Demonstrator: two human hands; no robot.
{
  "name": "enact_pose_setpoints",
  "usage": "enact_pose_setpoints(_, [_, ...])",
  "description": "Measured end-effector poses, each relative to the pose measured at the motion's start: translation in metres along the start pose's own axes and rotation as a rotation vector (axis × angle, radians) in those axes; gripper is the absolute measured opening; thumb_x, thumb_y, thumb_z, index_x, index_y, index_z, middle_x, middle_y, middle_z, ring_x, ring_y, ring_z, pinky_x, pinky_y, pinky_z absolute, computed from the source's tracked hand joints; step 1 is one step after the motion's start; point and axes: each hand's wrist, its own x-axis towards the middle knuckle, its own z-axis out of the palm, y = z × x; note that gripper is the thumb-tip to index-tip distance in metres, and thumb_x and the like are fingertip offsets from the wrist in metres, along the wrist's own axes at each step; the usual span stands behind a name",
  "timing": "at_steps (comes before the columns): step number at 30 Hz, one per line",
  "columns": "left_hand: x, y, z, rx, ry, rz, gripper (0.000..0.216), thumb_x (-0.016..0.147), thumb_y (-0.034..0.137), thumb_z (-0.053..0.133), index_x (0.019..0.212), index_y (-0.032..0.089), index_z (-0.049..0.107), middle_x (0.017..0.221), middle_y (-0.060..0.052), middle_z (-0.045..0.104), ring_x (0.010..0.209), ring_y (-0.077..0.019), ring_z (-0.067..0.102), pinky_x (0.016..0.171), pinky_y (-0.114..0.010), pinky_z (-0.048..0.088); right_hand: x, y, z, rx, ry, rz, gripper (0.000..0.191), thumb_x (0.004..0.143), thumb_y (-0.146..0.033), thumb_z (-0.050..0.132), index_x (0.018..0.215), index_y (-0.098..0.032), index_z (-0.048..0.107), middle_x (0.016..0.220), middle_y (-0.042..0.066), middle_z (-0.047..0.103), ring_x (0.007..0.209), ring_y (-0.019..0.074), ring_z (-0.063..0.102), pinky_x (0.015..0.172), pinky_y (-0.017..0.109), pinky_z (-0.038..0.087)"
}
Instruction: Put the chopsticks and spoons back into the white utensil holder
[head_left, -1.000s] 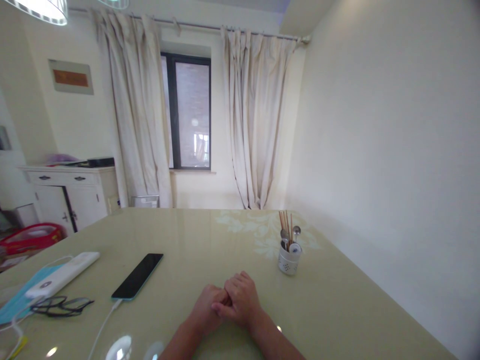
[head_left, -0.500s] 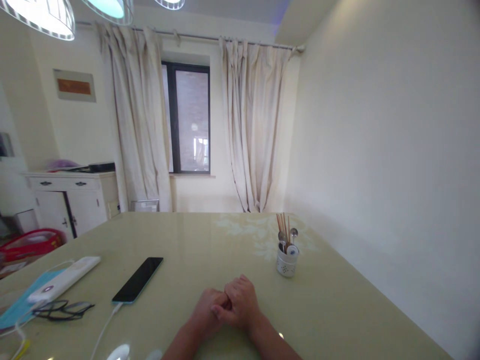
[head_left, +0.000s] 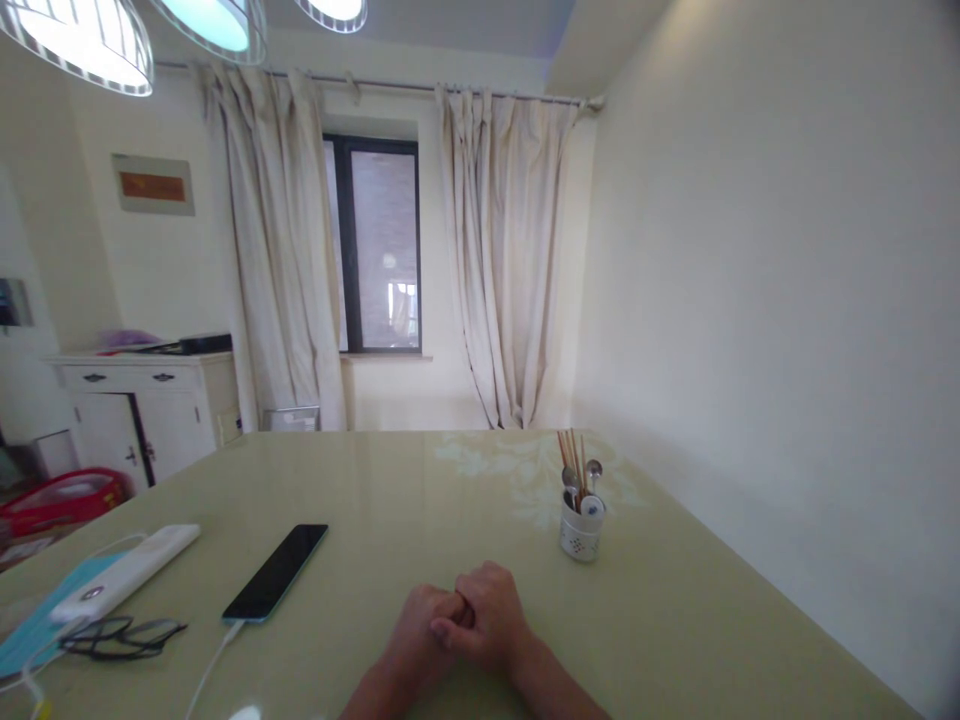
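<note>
My left hand [head_left: 417, 630] and my right hand [head_left: 486, 615] rest clasped together on the glossy pale green table [head_left: 390, 500], near its front edge. The right hand's fingers wrap over the left hand's curled fingers, and nothing shows between them. A black phone [head_left: 276, 586] with a white cable lies face up to the left of the hands. To the right and a little farther away stands a white holder [head_left: 580, 532] with chopsticks and spoons.
At the table's left edge lie a white power bank [head_left: 126, 584], black glasses [head_left: 124, 636] and a blue face mask [head_left: 34, 620]. A plain wall [head_left: 787, 300] borders the table on the right. A white cabinet [head_left: 142, 405] and curtained window [head_left: 379, 250] stand beyond.
The view has tipped slightly upward, so the lamps show more at the top. My clasped hands stay together in the same spot on the table.
</note>
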Motion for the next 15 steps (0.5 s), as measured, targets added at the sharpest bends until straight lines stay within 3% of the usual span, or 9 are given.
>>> enact_pose_setpoints(8, [0.0039,-0.0035,0.0109,-0.09,0.044,0.004,0.036,0.085,0.032,0.056,0.053,0.018,0.046,0.05,0.004,0.04,0.049,-0.0079,0.034,0.051,-0.023,0.017,0.0018,0.0017,-0.0067,0.045,0.014,0.023,0.087,0.093,-0.088,0.012,0.056,-0.022,0.054,0.051,0.003,0.052,0.05,0.0151,0.045,0.061,0.031,0.029])
enact_pose_setpoints(15, [0.0071,0.0017,0.0042,-0.071,0.045,-0.015,0.035,0.083,0.028,0.058,0.053,0.017,0.045,0.05,0.003,0.043,0.05,-0.0079,0.037,0.052,-0.023,0.018,0.0079,0.0008,-0.0104,0.075,-0.002,0.018,0.086,0.094,-0.087,0.012,0.055,-0.022,0.051,0.051,0.003,0.051,0.05,0.0145,0.044,0.061,0.032,0.027])
